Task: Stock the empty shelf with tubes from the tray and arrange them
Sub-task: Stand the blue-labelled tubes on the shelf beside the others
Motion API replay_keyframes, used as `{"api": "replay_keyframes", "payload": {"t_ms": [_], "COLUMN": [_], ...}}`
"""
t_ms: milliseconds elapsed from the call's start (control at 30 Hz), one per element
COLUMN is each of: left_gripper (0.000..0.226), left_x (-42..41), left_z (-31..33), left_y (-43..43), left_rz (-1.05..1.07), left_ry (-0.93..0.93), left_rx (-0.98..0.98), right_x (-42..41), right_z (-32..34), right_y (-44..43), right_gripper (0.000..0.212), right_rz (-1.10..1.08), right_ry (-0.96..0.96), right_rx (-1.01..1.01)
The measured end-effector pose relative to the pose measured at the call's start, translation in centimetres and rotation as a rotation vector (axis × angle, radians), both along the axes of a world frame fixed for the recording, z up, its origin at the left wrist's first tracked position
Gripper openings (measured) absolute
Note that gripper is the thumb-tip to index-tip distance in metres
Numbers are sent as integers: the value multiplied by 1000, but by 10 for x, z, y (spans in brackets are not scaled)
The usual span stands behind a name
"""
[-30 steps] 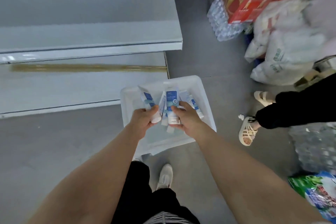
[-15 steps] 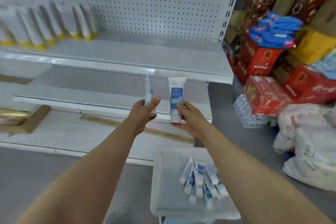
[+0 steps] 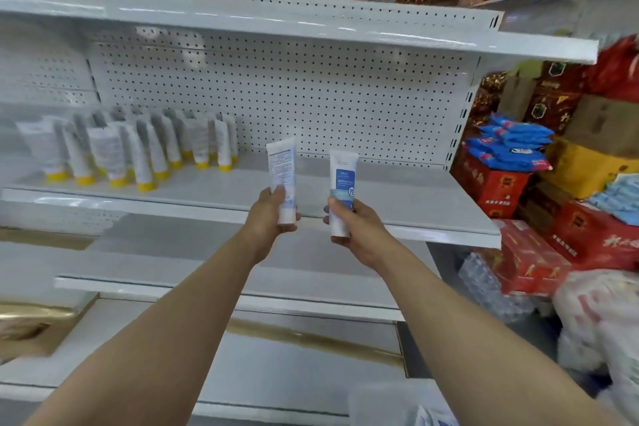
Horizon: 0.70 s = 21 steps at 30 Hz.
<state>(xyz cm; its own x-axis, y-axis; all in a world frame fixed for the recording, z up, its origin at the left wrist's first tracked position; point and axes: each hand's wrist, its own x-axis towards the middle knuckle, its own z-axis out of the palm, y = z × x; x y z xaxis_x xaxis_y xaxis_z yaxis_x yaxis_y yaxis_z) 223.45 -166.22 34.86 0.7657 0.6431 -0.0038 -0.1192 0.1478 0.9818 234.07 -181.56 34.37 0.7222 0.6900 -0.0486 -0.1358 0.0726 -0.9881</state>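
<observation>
Both hands were up in front of the shelf (image 3: 397,194), each one gripping a tube upright. The left hand (image 3: 268,214) had the white tube (image 3: 281,176) showing small print, and the right hand (image 3: 359,228) clutched the blue-labelled tube (image 3: 342,183) just beside it, not touching.

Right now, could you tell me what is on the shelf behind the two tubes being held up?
Yellow-capped tubes stand on the shelf at its left; the right part looks bare. The left hand and right hand hide a small strip.
</observation>
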Motion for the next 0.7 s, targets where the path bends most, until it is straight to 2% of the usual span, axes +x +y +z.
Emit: {"api": "replay_keyframes", "payload": {"t_ms": [200,367,467,700], "left_gripper": [23,39,39,39], "left_x": [-15,-20,-14,25], "left_z": [12,16,15,19], "left_y": [71,107,122,160], "left_rz": [-81,-99,-80,-39], "left_ry": [-28,-41,-45,-18], "left_rx": [53,59,34,31], "right_x": [-17,-18,-11,33], "right_z": [14,20,21,21], "right_y": [72,105,119,161], "right_gripper": [44,46,48,37], "right_rz": [-95,-155,-179,-182], "right_ry": [-102,-145,-174,-166], "right_rx": [-22,-29,-58,-23]}}
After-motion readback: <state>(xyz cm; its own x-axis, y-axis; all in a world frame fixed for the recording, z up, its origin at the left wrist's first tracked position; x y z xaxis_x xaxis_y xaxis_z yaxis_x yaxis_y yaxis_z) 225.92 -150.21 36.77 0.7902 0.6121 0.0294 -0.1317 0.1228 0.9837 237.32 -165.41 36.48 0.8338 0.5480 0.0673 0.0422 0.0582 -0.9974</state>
